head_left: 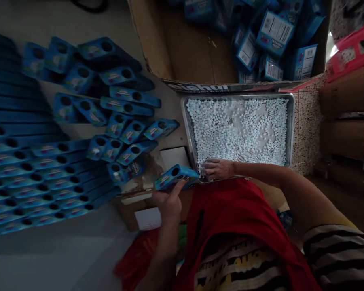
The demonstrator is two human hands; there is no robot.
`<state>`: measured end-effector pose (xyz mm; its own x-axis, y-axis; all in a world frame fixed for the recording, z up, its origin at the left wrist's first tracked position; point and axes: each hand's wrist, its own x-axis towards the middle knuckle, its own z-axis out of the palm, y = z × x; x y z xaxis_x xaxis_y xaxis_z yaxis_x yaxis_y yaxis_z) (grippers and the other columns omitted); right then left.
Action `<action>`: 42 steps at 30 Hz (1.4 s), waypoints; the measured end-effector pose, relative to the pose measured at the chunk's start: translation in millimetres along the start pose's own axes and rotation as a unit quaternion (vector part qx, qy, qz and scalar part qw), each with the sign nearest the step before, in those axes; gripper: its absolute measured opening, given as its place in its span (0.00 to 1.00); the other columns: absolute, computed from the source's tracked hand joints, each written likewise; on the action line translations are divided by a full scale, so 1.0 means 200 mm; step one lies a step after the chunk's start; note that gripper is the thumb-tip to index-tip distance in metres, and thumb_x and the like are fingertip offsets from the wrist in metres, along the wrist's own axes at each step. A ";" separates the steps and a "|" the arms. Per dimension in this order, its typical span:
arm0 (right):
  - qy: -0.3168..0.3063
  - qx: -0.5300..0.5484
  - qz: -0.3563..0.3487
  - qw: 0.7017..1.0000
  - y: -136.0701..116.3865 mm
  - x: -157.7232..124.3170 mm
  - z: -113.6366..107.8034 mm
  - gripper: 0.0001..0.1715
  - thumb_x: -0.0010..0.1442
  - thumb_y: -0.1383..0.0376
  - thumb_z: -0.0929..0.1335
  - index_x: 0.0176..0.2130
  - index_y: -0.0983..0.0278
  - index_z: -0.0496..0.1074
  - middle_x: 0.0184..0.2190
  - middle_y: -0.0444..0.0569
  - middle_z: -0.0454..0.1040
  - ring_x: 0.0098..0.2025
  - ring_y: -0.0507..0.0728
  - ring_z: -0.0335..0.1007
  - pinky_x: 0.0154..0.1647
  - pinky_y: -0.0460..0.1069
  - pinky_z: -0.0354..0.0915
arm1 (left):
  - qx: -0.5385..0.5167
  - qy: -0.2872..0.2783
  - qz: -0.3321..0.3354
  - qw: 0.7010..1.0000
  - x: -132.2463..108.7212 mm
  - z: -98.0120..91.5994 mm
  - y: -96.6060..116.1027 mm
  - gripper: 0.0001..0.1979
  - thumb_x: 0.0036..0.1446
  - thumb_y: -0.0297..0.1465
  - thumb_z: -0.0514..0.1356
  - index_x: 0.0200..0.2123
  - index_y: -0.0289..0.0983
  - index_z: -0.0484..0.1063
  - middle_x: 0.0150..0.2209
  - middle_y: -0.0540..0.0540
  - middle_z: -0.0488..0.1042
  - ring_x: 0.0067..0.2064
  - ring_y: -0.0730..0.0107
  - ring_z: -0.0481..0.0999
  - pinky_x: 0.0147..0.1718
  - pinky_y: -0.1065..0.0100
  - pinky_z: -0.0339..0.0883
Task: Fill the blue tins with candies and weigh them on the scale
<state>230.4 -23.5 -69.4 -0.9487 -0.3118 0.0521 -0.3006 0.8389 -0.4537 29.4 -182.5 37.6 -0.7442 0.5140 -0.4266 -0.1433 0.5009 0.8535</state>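
My left hand [171,200] is closed around a small blue candy box [166,179], the thumb lying along its side. The box is tilted, with a dark round spot on its upper face and one end pointing towards the tray. A shallow metal tray [291,133] holds a layer of small pale candies [221,129], with bare patches at its right and centre. At the tray's near left corner my right hand [218,169] has its fingers curled down among the candies. Its fingertips are partly hidden, and I cannot count the pieces in them.
Rows of blue boxes [36,178] fill the left, with several looser ones [133,131] standing nearer the tray. Beyond the tray is a cardboard carton [188,52] with blue boxes inside. A pink plastic object [354,52] and brown cartons [346,97] are at the right.
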 end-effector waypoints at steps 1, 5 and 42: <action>-0.001 0.000 0.010 1.000 0.01 -0.05 0.00 0.18 0.77 0.62 0.63 0.60 0.55 0.77 0.65 0.53 0.75 0.70 0.64 0.67 0.73 0.67 0.60 | -0.009 0.013 -0.002 1.000 -0.01 0.04 -0.02 0.22 0.48 0.39 0.77 0.43 0.37 0.76 0.40 0.45 0.81 0.43 0.59 0.83 0.55 0.52 0.79; 0.008 -0.011 0.112 0.994 0.13 -0.26 -0.04 0.16 0.75 0.63 0.65 0.56 0.56 0.79 0.57 0.53 0.79 0.65 0.65 0.72 0.70 0.70 0.63 | -0.046 -0.005 -0.014 0.999 -0.02 0.23 -0.08 0.27 0.46 0.39 0.79 0.46 0.39 0.74 0.41 0.47 0.81 0.42 0.63 0.83 0.51 0.59 0.80; 0.760 0.528 0.377 0.036 0.27 -0.34 -0.28 0.14 0.67 0.54 0.67 0.41 0.60 0.76 0.36 0.45 0.83 0.42 0.55 0.81 0.49 0.53 0.80 | -0.218 -0.238 -0.059 0.945 0.15 1.13 0.25 0.29 0.57 0.57 0.70 0.52 0.44 0.75 0.53 0.44 0.83 0.57 0.55 0.82 0.55 0.57 0.78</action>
<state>273.8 68.4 -48.1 0.2009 0.6797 -0.7055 -0.7239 -0.3822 -0.5744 147.0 16.6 0.0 -0.3434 0.7797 -0.5235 -0.5385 0.2932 0.7899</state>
